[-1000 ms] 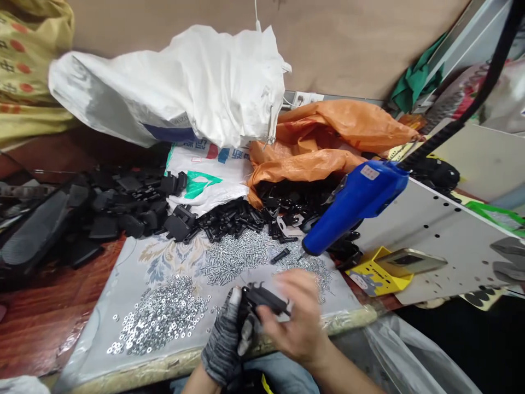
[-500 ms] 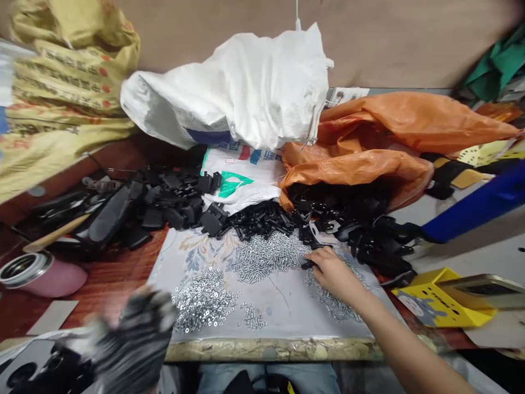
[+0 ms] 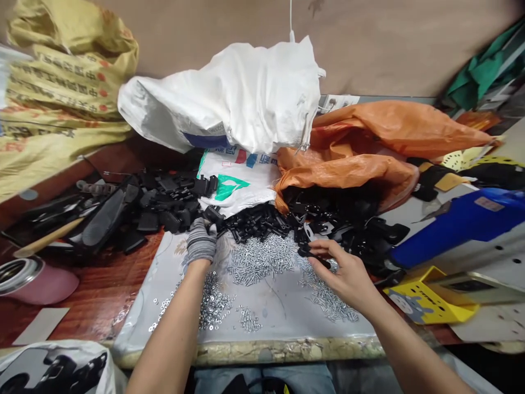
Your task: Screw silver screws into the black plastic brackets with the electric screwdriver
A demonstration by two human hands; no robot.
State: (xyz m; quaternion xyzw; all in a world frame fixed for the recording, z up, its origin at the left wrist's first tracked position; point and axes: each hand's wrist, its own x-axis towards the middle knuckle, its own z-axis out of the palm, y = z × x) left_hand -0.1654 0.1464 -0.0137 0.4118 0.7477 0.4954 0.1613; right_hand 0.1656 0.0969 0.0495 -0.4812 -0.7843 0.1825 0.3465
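My left hand (image 3: 200, 241), in a grey striped fingerless glove, reaches over the mat and closes on a black plastic part (image 3: 213, 215) at the edge of a heap of similar parts (image 3: 172, 202). My right hand (image 3: 340, 268) pinches a small black piece (image 3: 315, 253) between thumb and fingers, just above silver screws. A pile of screws (image 3: 262, 260) lies between my hands. Silver washers (image 3: 214, 301) lie below my left wrist, and a small patch of nuts (image 3: 249, 320) sits beside them. More black parts (image 3: 328, 219) are heaped by my right hand.
A white woven sack (image 3: 225, 98) and an orange plastic sack (image 3: 353, 148) rise behind the heaps. A blue power tool (image 3: 463, 230) hangs at right, above a yellow stand holding a phone (image 3: 430, 298). Yellow sacks (image 3: 61, 82) and a pink flask (image 3: 36, 279) are at left.
My left hand has swung from the lower left up to the black heap. My right hand has moved slightly up and left, and now pinches a small black piece.
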